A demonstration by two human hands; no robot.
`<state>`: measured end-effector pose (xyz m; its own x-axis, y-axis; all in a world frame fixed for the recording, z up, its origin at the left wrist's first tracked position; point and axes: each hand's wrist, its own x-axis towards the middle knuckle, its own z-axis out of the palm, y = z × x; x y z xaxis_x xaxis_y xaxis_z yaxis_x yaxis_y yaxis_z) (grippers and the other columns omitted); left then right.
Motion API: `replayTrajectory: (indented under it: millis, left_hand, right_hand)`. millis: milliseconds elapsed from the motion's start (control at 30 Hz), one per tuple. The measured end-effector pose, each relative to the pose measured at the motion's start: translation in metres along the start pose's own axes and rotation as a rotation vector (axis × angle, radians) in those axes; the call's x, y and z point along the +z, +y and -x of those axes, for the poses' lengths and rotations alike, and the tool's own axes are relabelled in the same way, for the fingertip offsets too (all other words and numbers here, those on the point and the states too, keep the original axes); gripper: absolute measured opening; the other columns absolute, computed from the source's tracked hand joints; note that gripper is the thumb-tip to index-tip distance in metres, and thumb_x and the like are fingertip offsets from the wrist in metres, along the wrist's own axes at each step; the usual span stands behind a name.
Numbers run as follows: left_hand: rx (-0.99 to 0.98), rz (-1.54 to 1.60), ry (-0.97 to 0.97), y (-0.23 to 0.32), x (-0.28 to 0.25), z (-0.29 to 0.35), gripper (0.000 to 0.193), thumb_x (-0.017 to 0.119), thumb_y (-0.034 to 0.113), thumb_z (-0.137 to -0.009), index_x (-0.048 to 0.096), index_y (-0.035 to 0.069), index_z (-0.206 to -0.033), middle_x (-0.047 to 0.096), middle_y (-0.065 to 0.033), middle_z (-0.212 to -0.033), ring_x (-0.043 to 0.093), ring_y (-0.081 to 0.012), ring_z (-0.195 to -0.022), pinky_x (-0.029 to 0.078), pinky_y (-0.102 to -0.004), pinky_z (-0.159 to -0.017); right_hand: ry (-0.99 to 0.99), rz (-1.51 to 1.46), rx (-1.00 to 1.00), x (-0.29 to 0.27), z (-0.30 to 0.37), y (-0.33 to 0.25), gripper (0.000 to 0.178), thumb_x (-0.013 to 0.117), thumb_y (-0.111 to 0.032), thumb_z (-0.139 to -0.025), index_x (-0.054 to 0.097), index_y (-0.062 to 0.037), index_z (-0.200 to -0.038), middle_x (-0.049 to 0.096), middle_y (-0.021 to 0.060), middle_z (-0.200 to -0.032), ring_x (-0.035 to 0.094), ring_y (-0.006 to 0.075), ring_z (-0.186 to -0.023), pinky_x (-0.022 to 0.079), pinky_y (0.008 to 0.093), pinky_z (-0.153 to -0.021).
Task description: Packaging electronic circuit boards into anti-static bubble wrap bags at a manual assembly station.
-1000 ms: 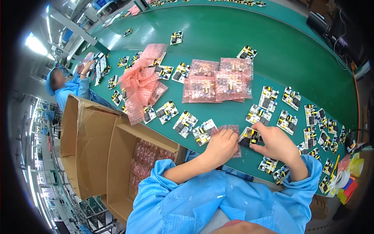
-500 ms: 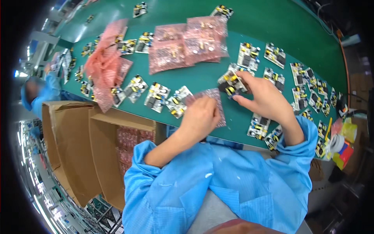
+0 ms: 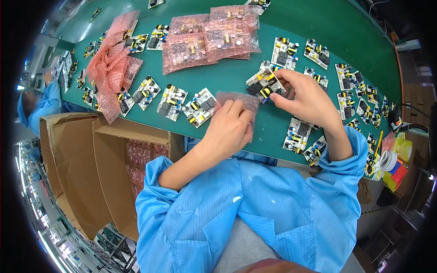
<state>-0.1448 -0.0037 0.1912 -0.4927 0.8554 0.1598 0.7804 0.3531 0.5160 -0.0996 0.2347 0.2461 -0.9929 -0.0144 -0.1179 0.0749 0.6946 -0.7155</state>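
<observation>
The circuit board (image 3: 265, 84) in use is right of centre in the frame, held tilted and apparently clear of the counter (image 3: 191, 81). The right hand (image 3: 306, 93) has its grip on it, thumb at the near edge and fingers at the far side. One second earlier the same board sits lower against the counter; it is now raised and brought round to the upper right of the bubble bag (image 3: 249, 107).

The left hand (image 3: 231, 125), at centre, has its grip closed on the bag, pinching the pink film between thumb and fingers. The bag lies flatter in the earlier view; its upper edge now stands up from the counter. Whether its mouth is parted cannot be told. Board and bag are close together, but the board is outside the bag. Judgement: both pieces are in hand, and the board is not yet covered.

Further out, a pile of wrapped boards (image 3: 231, 38) occupies the upper centre, apparently undisturbed. Loose boards (image 3: 172, 103) lie left of the bag, with more towards the right edge. Crumpled bubble wrap (image 3: 109, 68) lies upper left. A cardboard box (image 3: 116, 177) at lower left contains pink packets (image 3: 139, 157). A co-worker (image 3: 41, 111) is at the far left.
</observation>
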Motion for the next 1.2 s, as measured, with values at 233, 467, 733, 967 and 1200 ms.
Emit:
replayTrajectory:
  millis: [233,467,733,967,1200]
  left_hand:
    - [0.179,0.044,0.064,0.01,0.009,0.002,0.026,0.072,0.011,-0.072,0.066,0.003,-0.097,0.058,-0.0113,-0.105,0.055,-0.0288,-0.101,0.045,-0.0422,-0.081]
    - [0.147,-0.041,0.227,0.012,0.014,-0.002,0.014,0.072,0.007,-0.077,0.065,0.006,-0.089,0.062,-0.0051,-0.079,0.06,-0.0257,-0.079,0.049,-0.0399,-0.075]
    - [-0.022,0.023,0.208,0.006,0.027,-0.005,0.014,0.073,0.007,-0.077,0.061,0.004,-0.083,0.063,-0.0101,-0.08,0.067,-0.0283,-0.074,0.054,-0.0404,-0.063]
    - [-0.062,0.215,0.255,0.005,0.016,-0.008,0.014,0.07,0.001,-0.076,0.058,0.004,-0.083,0.059,-0.0093,-0.078,0.064,-0.0282,-0.071,0.052,-0.0398,-0.06]
    - [-0.078,0.387,0.343,0.001,0.017,-0.007,0.02,0.068,0.001,-0.078,0.05,0.002,-0.086,0.053,-0.0133,-0.081,0.059,-0.033,-0.076,0.049,-0.0439,-0.062]
  right_hand:
    - [-0.027,0.015,0.007,-0.013,0.001,-0.006,0.036,0.075,-0.015,-0.086,0.065,0.0033,-0.115,0.066,0.0086,-0.09,0.062,0.0138,-0.079,0.053,0.0293,-0.069]
    - [-0.103,-0.074,0.093,-0.031,0.008,-0.012,0.044,0.076,-0.006,-0.081,0.063,0.0002,-0.123,0.064,0.0026,-0.084,0.06,0.0085,-0.072,0.053,0.0249,-0.066]
    - [-0.214,0.058,0.053,-0.035,0.01,-0.011,0.066,0.076,-0.002,-0.078,0.057,-0.0094,-0.14,0.054,0.0001,-0.076,0.055,0.0075,-0.064,0.047,0.0232,-0.058]
    - [-0.271,-0.162,0.085,-0.041,0.009,-0.007,0.065,0.076,0.002,-0.076,0.059,-0.009,-0.137,0.052,-0.0031,-0.075,0.052,0.0023,-0.062,0.045,0.0191,-0.055]
    - [-0.249,-0.552,0.173,-0.047,0.009,-0.009,0.061,0.08,0.001,-0.077,0.055,-0.0039,-0.133,0.051,-0.0051,-0.075,0.053,-0.001,-0.064,0.043,0.0141,-0.055]
